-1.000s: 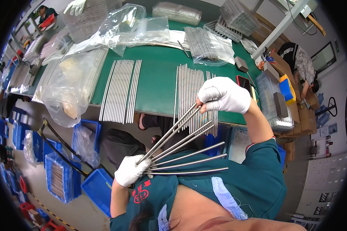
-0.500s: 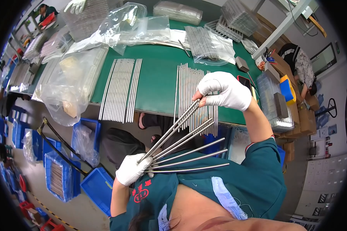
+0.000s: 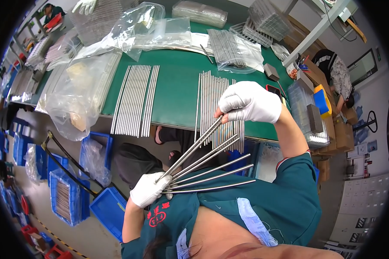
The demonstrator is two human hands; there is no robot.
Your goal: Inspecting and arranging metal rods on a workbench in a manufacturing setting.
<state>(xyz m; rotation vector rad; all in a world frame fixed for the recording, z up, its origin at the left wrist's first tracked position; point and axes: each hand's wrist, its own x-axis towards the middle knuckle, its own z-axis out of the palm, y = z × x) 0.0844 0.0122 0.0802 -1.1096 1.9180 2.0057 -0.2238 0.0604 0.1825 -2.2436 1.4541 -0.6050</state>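
Several thin metal rods fan out from my gloved left hand, which is wrapped round their lower ends close to my chest. My right hand, in a white glove with bare fingertips, pinches the upper ends of the topmost rods; the lower rods spread free to the right. Beyond my right hand, a row of similar metal rods lies on the green tabletop, its right part partly hidden by that hand. A second row of rods lies to the left, with a narrow group slightly apart from it.
Plastic bags cover the table's left end. Bagged rods, a grey block and clear trays stand at the back right. Blue crates sit on the floor at left. Another person bends over boxes at right.
The topmost rods have drawn closer together near my right fingertips. My right hand has shifted very slightly; the left keeps its grip on the lower ends.
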